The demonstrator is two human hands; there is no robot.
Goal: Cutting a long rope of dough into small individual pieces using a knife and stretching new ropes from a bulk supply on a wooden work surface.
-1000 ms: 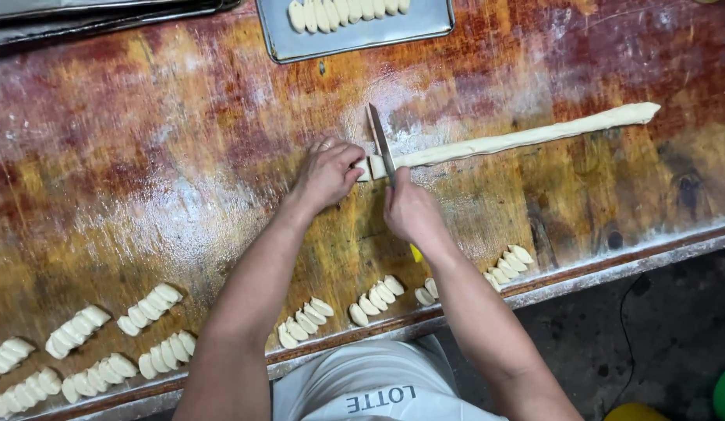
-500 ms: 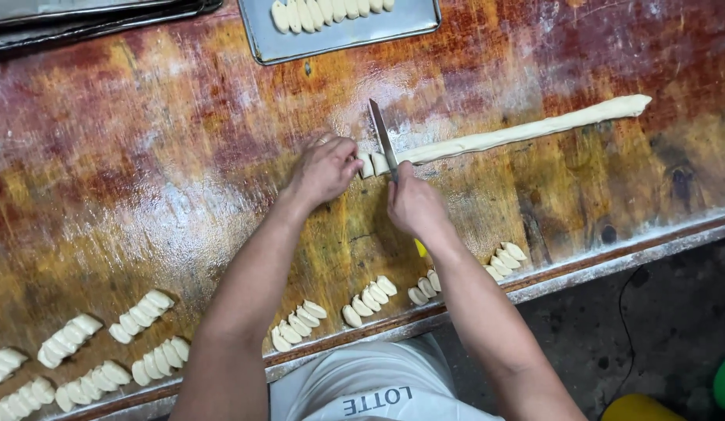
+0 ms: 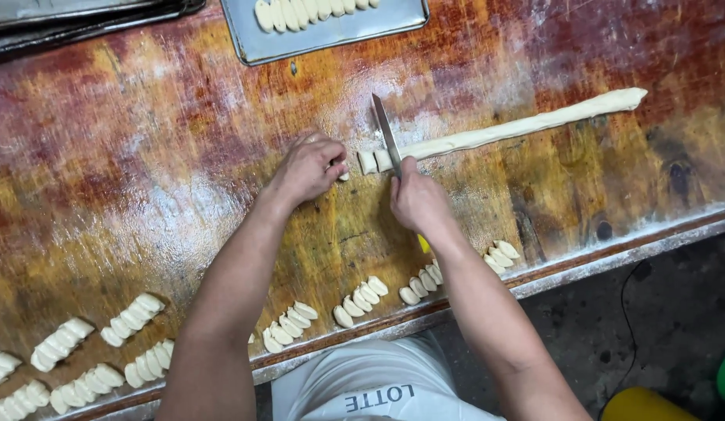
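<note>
Right hand fisted around knife, blade down on cut end of dough rope, mid-tabletop. Left hand curled, fingertips touching cut dough piece. Since earlier frame: blade position nearly unchanged, left hand shifted slightly left.

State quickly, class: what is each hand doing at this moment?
Left hand: fingers curled, resting on a cut dough piece by the dough rope.
Right hand: closed around the knife, blade on the rope's cut end.
</note>
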